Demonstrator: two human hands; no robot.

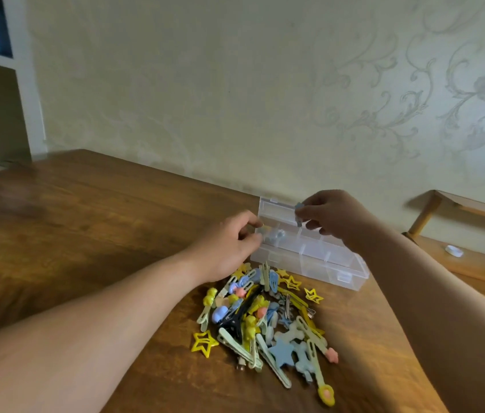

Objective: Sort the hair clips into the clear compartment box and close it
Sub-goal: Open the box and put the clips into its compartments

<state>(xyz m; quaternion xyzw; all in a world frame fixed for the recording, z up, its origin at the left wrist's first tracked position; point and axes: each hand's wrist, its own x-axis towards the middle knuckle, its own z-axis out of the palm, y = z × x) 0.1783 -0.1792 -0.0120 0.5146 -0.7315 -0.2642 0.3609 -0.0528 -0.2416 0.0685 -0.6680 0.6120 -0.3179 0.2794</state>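
item: clear plastic compartment box [310, 254], rectangular, thin-walled, see-through, with inner dividers. it sits on the brown wooden table [86, 210] at 12 o'clock from the clip heap. its hinged lid [277, 207] stands open toward the wall.

progress: early, by my judgement. only the left-end compartment shows contents, a few small bluish pieces [277, 234], too blurred to name. the other cells look empty. closing is not yet done.

unsorted: heap of plastic and metal hair clips [265, 320], just beside the box's near wall at its 6 o'clock. it includes:
- flat yellow star-outline clip [204, 342], at the heap's 8 o'clock
- matte blue solid star [280, 351], at 5 o'clock
- glossy black clip [235, 315]
- long pale green clips, pink and yellow moulded tips, and bare metal pieces

hands:
- right hand [330, 216], above the box's far middle, pinches a small blue-grey hair clip [298, 214] between thumb and fingertips, over the middle cells.
- left hand [229, 242], at 9 o'clock of the box, has its fingers curled against the box's left end. i cannot tell whether it grips the wall or only rests there.

surroundings: pale wallpaper with a raised scroll pattern [414, 99]; a light wooden frame [459, 210] at 3 o'clock.
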